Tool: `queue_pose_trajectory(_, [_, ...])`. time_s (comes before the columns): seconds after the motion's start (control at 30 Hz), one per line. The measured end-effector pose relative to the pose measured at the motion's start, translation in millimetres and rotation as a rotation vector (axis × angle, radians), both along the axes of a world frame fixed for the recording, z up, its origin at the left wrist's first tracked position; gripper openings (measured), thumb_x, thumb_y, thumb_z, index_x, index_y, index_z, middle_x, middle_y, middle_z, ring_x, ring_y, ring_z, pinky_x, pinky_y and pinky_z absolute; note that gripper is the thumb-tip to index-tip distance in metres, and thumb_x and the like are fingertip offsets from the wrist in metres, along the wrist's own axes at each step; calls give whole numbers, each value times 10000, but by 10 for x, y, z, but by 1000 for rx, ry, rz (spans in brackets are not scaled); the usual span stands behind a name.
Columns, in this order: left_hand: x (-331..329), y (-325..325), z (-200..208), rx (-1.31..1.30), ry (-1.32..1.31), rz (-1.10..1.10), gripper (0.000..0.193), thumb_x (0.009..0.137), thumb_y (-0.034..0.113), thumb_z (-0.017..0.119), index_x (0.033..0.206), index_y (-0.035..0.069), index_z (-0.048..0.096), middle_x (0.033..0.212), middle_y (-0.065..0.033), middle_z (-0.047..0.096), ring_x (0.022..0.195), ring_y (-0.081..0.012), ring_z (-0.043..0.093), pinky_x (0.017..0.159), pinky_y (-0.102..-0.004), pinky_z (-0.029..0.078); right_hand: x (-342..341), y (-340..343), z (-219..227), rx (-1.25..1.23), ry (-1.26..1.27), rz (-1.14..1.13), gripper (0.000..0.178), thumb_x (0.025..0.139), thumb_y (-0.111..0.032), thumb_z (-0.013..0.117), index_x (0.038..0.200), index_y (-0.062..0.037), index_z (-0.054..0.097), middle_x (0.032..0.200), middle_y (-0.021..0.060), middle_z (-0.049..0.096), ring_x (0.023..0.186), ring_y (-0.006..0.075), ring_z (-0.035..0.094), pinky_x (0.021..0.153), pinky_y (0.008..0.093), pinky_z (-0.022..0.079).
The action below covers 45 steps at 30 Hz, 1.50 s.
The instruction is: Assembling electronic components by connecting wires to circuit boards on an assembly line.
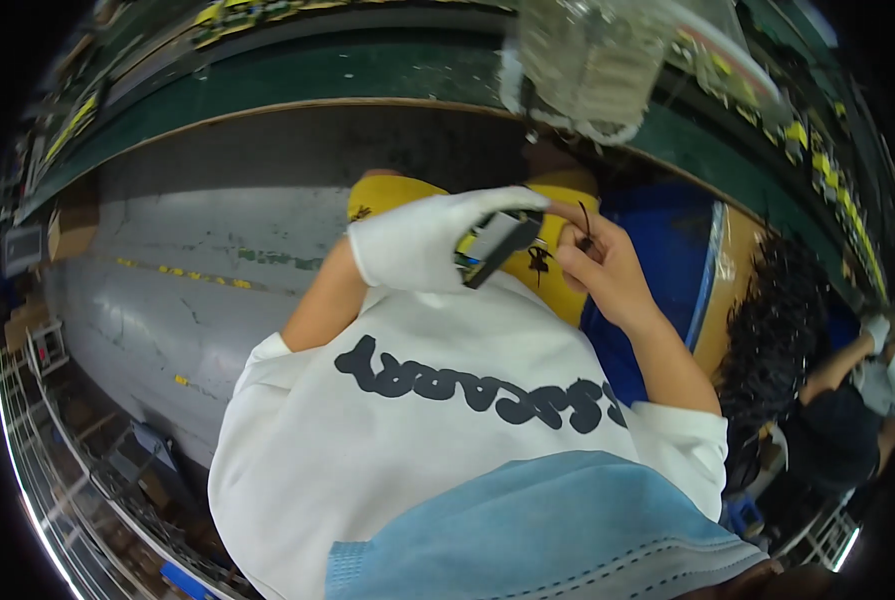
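Observation:
My left hand [417, 238], in a white glove, is wrapped round a small dark grey box-shaped device [505, 240] with yellow-green and blue parts along its near side. The device is tilted, held above my lap. My right hand [612, 268] is bare and sits just to the right of it. Its index finger reaches to the device's right end, while the thumb and other fingers are curled around a thin black cable [585, 222]. A loop of that cable stands up over the fingers; its other end is hidden.
A green workbench [367, 80] runs across the front, with a clear plastic bag or container [592, 65] at its edge. A blue bin [652, 235], cardboard [725, 270] and a heap of black cables [775, 320] are at right. Another person [837, 430] works beyond them.

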<state>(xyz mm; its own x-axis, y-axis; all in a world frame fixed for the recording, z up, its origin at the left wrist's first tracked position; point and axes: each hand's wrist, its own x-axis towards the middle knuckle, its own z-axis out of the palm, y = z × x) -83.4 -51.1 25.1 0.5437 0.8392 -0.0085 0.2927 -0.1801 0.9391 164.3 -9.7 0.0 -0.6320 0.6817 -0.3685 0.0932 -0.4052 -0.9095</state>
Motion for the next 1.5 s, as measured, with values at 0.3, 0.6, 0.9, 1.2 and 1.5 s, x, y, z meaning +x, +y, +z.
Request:
queue_pose_trajectory(0.3, [516, 22, -658, 119, -431, 297, 747, 699, -37, 711, 1369, 28, 389, 1256, -158, 564, 1088, -268, 592, 939, -348, 472, -10, 30, 71, 146, -42, -224, 490, 824, -143, 760, 1234, 24, 550, 854, -45, 537, 711, 19, 482, 618, 141, 402])
queue_pose_trajectory(0.6, [371, 16, -831, -434, -777, 603, 568, 766, 10, 730, 1257, 15, 444, 1200, -108, 534, 1078, -201, 576, 944, -329, 484, 12, 51, -63, 429, -125, -178, 525, 810, -111, 761, 1258, 38, 532, 875, -34, 539, 712, 19, 434, 630, 130, 372])
queue_pose_trajectory(0.9, [122, 152, -768, -548, -1322, 557, 555, 815, 131, 672, 1300, 6, 434, 1180, -150, 581, 1119, -361, 578, 988, -486, 471, 101, 130, 50, 334, -4, 32, 532, 905, -73, 611, 1393, 22, 422, 841, -25, 463, 679, 37, 394, 593, 161, 337])
queue_pose_trajectory(1.2, [248, 34, -684, -489, -949, 508, 642, 764, 49, 762, 1304, -24, 423, 1168, -140, 582, 1036, -243, 620, 912, -388, 523, 8, 71, 76, 365, 21, -73, 373, 957, -77, 540, 1311, 17, 469, 835, 35, 594, 729, 48, 535, 563, 176, 350])
queue_pose_trajectory(1.5, [411, 145, -495, -360, -774, 509, 686, 691, -34, 787, 1278, -6, 432, 1226, -149, 576, 1092, -242, 608, 934, -364, 531, 45, -34, 406, 666, -193, -46, 294, 931, -37, 586, 1204, 23, 496, 808, 64, 619, 673, 81, 571, 611, 179, 427])
